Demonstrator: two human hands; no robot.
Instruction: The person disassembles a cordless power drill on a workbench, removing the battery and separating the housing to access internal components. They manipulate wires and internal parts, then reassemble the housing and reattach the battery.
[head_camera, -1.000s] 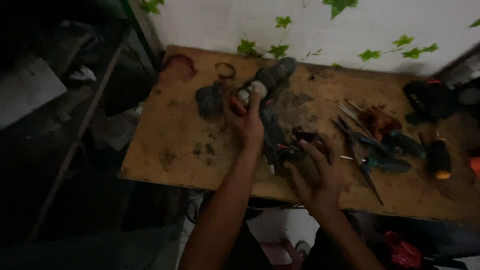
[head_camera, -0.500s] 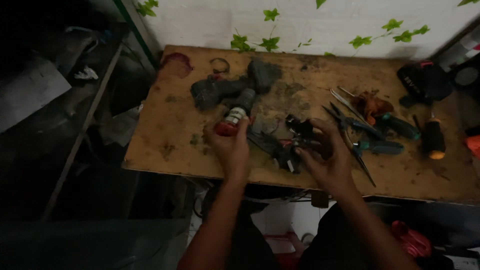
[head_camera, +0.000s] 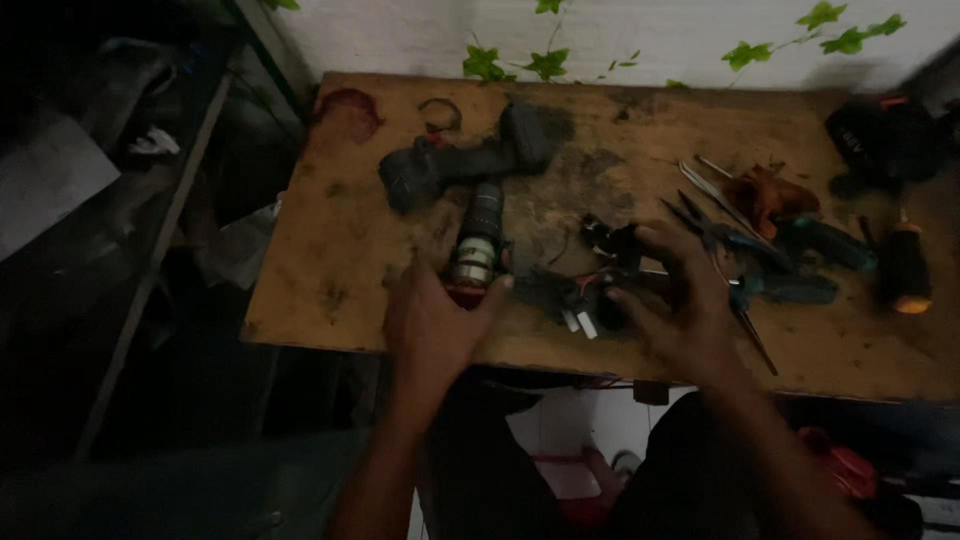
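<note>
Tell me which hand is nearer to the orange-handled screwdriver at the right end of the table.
Right. The right hand rests on the dark wired part mid-table, with pliers between it and the screwdriver; the left hand is farther away, at the motor cylinder.

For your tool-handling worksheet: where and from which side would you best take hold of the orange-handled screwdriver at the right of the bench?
Probably by the orange handle, coming from above. The screwdriver lies flat, pointing away from the person, its thick handle nearest the bench's front edge with bare wood either side, so fingers can close across it. The pliers lie apart, to its left.
</note>
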